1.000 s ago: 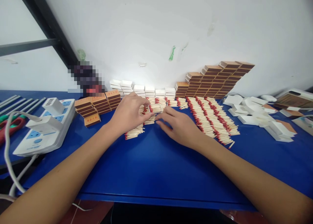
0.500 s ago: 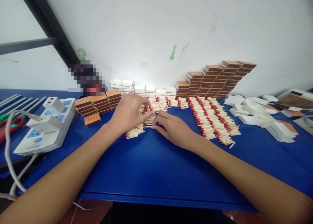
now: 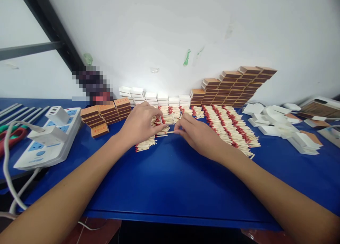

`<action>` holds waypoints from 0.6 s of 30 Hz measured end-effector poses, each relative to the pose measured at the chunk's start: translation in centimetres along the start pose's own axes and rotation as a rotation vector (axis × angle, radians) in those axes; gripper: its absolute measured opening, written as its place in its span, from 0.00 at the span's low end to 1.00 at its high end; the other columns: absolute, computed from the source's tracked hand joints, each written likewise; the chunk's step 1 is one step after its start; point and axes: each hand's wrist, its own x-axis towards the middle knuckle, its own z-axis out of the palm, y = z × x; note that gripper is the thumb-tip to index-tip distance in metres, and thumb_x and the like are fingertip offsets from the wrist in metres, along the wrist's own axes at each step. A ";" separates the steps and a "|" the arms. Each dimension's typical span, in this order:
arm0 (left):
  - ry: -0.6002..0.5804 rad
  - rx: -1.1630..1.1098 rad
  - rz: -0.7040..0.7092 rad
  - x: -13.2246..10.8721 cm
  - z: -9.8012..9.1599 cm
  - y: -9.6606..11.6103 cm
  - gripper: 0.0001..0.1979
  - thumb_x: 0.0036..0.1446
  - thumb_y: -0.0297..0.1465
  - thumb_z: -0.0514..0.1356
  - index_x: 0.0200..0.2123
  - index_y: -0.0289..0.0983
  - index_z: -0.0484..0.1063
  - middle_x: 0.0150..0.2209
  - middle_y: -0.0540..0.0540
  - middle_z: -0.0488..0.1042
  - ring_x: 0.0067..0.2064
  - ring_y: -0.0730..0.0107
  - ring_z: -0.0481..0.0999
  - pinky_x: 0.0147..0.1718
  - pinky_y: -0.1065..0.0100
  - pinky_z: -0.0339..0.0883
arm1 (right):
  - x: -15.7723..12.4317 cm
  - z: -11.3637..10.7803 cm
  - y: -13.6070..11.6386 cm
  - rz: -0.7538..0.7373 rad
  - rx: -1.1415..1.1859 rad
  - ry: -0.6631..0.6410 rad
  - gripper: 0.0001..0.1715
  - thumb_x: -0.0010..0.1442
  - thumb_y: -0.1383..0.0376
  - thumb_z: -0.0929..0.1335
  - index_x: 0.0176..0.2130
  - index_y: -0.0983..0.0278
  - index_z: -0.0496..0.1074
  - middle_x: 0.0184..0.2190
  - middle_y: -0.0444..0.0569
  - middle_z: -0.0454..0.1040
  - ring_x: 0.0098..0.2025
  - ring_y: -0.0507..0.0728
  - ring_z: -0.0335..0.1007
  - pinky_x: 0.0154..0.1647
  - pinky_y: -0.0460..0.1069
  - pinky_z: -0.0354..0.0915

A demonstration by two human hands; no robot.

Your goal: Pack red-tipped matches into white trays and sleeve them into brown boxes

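Observation:
My left hand [image 3: 140, 121] curves its thumb and fingers around the left end of a white matchbox tray [image 3: 161, 120] with matches in it; part of the tray is hidden by the fingers. To its right, my right hand [image 3: 192, 132] pinches a matchstick [image 3: 170, 132] by one end, thumb against forefinger, just in front of the tray. Loose red-headed matches [image 3: 146, 144] lie below my left hand, and others spread behind both hands. Wide rows of matches [image 3: 228, 125] lie to the right of my right hand.
White trays [image 3: 151, 96] stand in low stacks along the wall. Brown matchboxes [image 3: 233, 88] rise in steps at the right; more matchboxes [image 3: 108, 112] stand left. White box parts [image 3: 276, 121] lie far right. A power strip [image 3: 63, 134] and red-handled scissors [image 3: 5, 139] lie left.
My right hand has shifted slightly right and up, away from my left hand, and the matchstick at its fingertips now shows more clearly. My left hand stays almost in place at the tray.

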 end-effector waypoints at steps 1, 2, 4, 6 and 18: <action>0.002 -0.010 0.006 0.0 0.0 0.0 0.13 0.61 0.41 0.70 0.42 0.37 0.81 0.37 0.43 0.83 0.44 0.53 0.77 0.46 0.55 0.67 | 0.0 -0.1 0.2 0.007 -0.026 0.042 0.07 0.77 0.65 0.62 0.45 0.61 0.69 0.45 0.53 0.71 0.39 0.58 0.71 0.39 0.52 0.66; 0.004 -0.022 0.015 0.0 0.0 0.0 0.13 0.61 0.41 0.70 0.42 0.37 0.81 0.38 0.43 0.83 0.44 0.53 0.77 0.46 0.56 0.67 | 0.1 -0.2 0.4 0.017 -0.062 0.079 0.08 0.77 0.64 0.61 0.45 0.62 0.69 0.46 0.54 0.71 0.39 0.59 0.71 0.38 0.52 0.65; 0.003 -0.048 0.032 -0.1 0.1 0.1 0.13 0.61 0.41 0.70 0.41 0.38 0.81 0.38 0.43 0.83 0.43 0.54 0.77 0.45 0.56 0.67 | 0.2 -0.2 0.7 0.037 -0.136 0.129 0.11 0.78 0.61 0.61 0.45 0.63 0.69 0.46 0.56 0.72 0.38 0.60 0.70 0.37 0.53 0.64; -0.003 -0.071 0.041 -0.2 0.1 0.2 0.13 0.61 0.41 0.70 0.42 0.38 0.82 0.37 0.44 0.82 0.42 0.55 0.77 0.44 0.57 0.67 | 0.4 -0.1 0.8 0.045 -0.187 0.139 0.13 0.78 0.61 0.60 0.45 0.64 0.70 0.45 0.57 0.72 0.39 0.60 0.70 0.35 0.53 0.62; 0.024 -0.154 0.035 -0.2 0.1 0.4 0.14 0.58 0.42 0.73 0.42 0.40 0.82 0.37 0.46 0.82 0.42 0.58 0.79 0.43 0.59 0.69 | 0.1 -0.4 0.5 -0.020 -0.058 0.139 0.11 0.77 0.64 0.61 0.46 0.62 0.71 0.44 0.55 0.71 0.41 0.60 0.70 0.38 0.52 0.64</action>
